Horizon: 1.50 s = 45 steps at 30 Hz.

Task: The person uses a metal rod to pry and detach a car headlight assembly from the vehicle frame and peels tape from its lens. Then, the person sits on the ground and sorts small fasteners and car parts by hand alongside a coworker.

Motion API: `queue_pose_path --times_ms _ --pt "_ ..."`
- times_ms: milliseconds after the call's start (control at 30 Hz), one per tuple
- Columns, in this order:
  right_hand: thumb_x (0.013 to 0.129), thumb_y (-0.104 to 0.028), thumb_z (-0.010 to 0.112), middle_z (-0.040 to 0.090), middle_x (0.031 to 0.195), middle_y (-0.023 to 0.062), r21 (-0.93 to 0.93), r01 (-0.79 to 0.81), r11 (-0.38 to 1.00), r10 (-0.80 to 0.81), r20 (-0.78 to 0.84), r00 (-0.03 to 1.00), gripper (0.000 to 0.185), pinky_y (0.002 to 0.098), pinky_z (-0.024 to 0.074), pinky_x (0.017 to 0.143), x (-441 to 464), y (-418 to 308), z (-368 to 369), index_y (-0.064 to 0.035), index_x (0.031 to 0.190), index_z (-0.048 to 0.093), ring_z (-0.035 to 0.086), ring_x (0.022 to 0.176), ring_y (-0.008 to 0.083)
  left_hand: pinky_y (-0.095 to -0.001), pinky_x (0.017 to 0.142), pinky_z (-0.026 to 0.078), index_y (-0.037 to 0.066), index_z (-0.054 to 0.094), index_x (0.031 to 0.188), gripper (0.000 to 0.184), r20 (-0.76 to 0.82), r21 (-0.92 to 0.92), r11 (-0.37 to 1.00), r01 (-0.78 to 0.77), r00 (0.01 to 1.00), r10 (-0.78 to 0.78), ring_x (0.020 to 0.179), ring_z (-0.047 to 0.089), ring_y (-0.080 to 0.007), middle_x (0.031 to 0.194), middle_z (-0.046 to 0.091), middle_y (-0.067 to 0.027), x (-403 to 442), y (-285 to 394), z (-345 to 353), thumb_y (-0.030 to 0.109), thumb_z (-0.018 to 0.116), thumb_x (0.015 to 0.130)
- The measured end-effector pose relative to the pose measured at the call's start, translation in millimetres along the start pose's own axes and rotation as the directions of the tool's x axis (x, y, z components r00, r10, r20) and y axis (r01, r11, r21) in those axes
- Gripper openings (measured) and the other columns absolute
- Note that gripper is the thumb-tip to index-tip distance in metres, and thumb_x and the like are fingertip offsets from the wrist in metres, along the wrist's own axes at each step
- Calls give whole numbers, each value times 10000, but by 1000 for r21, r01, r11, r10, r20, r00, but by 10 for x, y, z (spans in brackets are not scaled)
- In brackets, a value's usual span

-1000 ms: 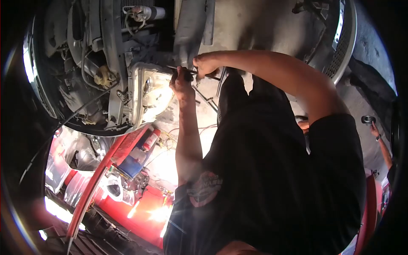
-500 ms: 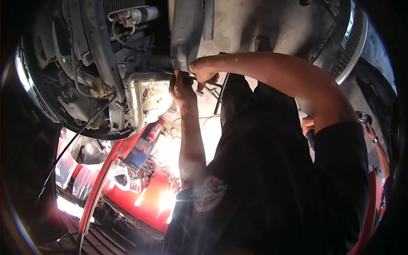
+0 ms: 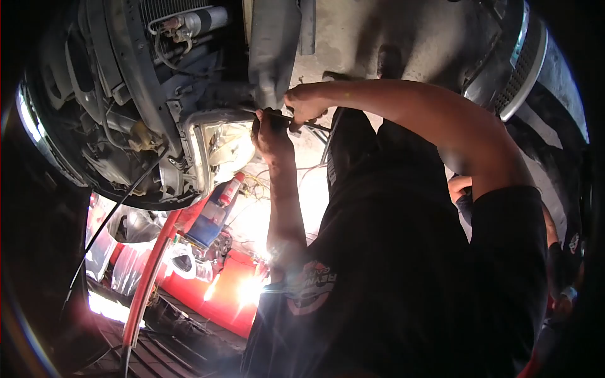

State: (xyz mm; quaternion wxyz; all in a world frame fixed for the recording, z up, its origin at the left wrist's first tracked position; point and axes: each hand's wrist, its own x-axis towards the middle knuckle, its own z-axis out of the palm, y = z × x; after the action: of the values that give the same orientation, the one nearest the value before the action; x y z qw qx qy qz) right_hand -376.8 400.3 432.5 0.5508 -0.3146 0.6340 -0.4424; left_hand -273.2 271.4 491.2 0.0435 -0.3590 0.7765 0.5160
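My left hand (image 3: pixel 272 137) is raised beside the car's front end, its fingers closed around a thin dark rod-like tool (image 3: pixel 283 116). My right hand (image 3: pixel 307 103) is closed at the other side of the same tool, close to the left one. What the tool's tip touches is hidden. Both hands are just below a grey metal beam (image 3: pixel 272 53) and to the right of a headlight (image 3: pixel 232 146). Under my right hand, a dark bar (image 3: pixel 318 126) shows partly.
The open car front (image 3: pixel 135 107) fills the upper left, with a prop rod (image 3: pixel 120 205) slanting down. A red post (image 3: pixel 148 274), blue bin (image 3: pixel 214 220) and plastic-wrapped items (image 3: pixel 132 268) stand lower left. Another person's hand (image 3: pixel 460 187) and a forearm (image 3: pixel 551 228) show at right.
My hands stay together on the tool, with slight shifts. The metal bars under my right hand show less. At the right, another person's arm has lowered and its round dark object is out of sight.
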Motion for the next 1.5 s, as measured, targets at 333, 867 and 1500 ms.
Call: queue_pose_path --times_ms 333,867,1500 --pt "811 -324 824 728 937 273 -227 133 965 -166 -132 977 469 488 572 809 -132 -79 -15 98 977 707 726 887 417 -330 727 459 20 590 858 447 207 -526 834 168 976 -66 744 560 -184 755 602 -68 232 -441 -149 354 459 1124" --pt "866 -197 663 747 966 244 -164 22 986 -50 -170 984 299 453 586 840 -41 50 154 40 1027 747 733 968 394 -373 743 527 -2 627 1057 339 171 456 818 -351 936 306 790 625 -201 895 666 -60 145 -355 -68 254 422 1141" --pt "836 -154 649 728 1153 226 -310 105 945 -254 -494 831 581 441 574 924 1301 -738 -313 115 1337 528 704 1094 342 -310 684 427 47 595 1065 364 10 -140 990 -7 1000 8 756 540 -158 873 616 -69 115 -580 -59 390 481 1105"
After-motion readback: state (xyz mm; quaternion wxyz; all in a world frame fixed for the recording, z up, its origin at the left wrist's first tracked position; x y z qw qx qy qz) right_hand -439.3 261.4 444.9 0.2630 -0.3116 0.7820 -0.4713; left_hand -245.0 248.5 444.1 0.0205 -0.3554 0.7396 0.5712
